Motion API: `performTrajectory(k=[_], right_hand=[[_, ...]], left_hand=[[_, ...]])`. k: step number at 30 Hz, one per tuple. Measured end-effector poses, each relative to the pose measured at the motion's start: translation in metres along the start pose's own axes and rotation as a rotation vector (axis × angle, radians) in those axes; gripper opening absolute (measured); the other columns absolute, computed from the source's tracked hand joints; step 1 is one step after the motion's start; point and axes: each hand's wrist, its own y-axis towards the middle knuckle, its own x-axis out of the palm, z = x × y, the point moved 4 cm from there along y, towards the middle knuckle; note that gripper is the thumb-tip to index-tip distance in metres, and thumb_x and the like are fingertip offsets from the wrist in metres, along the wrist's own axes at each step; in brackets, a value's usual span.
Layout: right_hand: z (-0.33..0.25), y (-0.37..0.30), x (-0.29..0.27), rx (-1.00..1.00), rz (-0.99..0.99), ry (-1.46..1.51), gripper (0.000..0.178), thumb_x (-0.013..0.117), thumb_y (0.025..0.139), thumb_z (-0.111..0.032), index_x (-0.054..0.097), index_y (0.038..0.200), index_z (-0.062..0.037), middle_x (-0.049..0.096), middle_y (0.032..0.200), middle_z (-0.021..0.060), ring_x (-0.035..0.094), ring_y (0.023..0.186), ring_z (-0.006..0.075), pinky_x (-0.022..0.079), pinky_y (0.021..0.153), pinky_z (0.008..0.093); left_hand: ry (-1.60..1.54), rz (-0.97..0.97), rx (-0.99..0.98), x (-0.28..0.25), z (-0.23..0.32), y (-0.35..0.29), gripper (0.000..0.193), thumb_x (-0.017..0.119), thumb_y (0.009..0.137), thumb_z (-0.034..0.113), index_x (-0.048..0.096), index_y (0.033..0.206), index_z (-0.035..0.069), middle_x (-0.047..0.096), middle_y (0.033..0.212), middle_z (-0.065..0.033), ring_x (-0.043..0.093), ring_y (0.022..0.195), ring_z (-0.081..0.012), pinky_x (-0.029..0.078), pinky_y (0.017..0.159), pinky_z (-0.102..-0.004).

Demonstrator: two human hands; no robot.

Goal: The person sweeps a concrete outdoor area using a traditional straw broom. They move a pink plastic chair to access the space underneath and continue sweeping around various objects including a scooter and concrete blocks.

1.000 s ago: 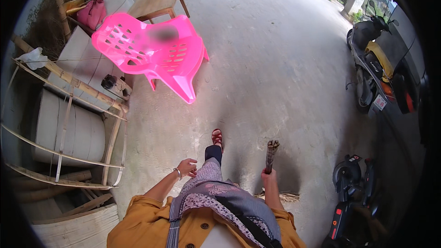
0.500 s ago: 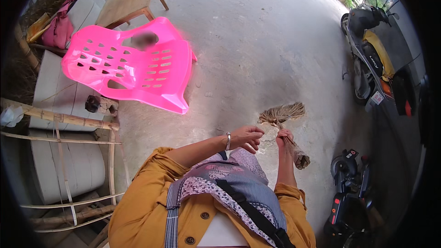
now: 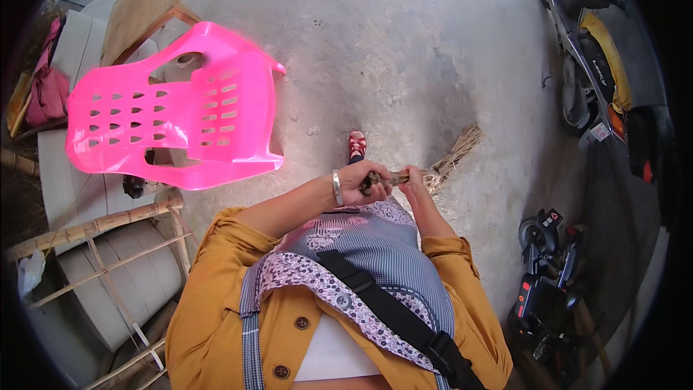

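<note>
A straw hand broom [image 3: 460, 150] lies across in front of me, its bristles fanning out to the far right. My left hand [image 3: 364, 182] is wrapped round the dark end of its handle, and a silver bracelet sits at that wrist. Closer to the bristles, my right hand [image 3: 413, 180] grips the same handle. The bristle tips hang over the grey concrete floor; whether they touch it I cannot tell. A foot in a red shoe [image 3: 356, 144] shows just beyond my left hand.
A bright pink plastic armchair [image 3: 177, 126] stands at the left, with a wooden table [image 3: 148, 7] behind it. Nearer on the left is a bamboo frame [image 3: 94, 231] by white rounded blocks. A parked scooter [image 3: 599, 65] and a small black vehicle [image 3: 538, 289] line the right side.
My left hand has closed on the broom's handle end. The broom has swung round, its bristles now pointing right and its handle toward my left. The view has shifted slightly.
</note>
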Motion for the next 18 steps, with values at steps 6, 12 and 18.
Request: performTrajectory(k=[6,12,18], right_hand=[[0.028,0.010,0.162,0.109,-0.243,0.044,0.013,0.040,0.069,0.004,0.044,0.075,-0.0065,0.043,0.062,0.0046,0.044,0.045,0.0127,0.037,0.036,0.0232],[0.019,0.026,0.302,0.257,-0.314,-0.025,0.012,0.043,0.072,-0.005,0.039,0.061,-0.0066,0.041,0.051,0.0038,0.037,0.038,0.0129,0.034,0.036,0.0236],[-0.055,-0.035,0.374,0.136,-0.440,0.085,0.012,0.043,0.071,-0.004,0.039,0.059,-0.0054,0.041,0.050,0.0045,0.038,0.040,0.0146,0.038,0.042,0.0268]], left_hand=[[0.226,0.154,0.256,0.043,0.070,-0.096,0.037,0.044,0.074,0.002,0.034,0.109,0.009,0.044,0.073,-0.0079,0.037,0.050,-0.0072,0.026,0.030,-0.0128],[0.487,0.333,0.435,0.103,0.117,-0.159,0.055,0.045,0.073,0.002,0.023,0.122,0.014,0.040,0.070,-0.0026,0.039,0.049,-0.0074,0.027,0.033,-0.0151],[0.698,0.366,0.348,0.120,0.161,-0.167,0.066,0.045,0.075,0.003,0.011,0.129,0.020,0.041,0.073,-0.0030,0.042,0.050,-0.0083,0.032,0.035,-0.0190]])
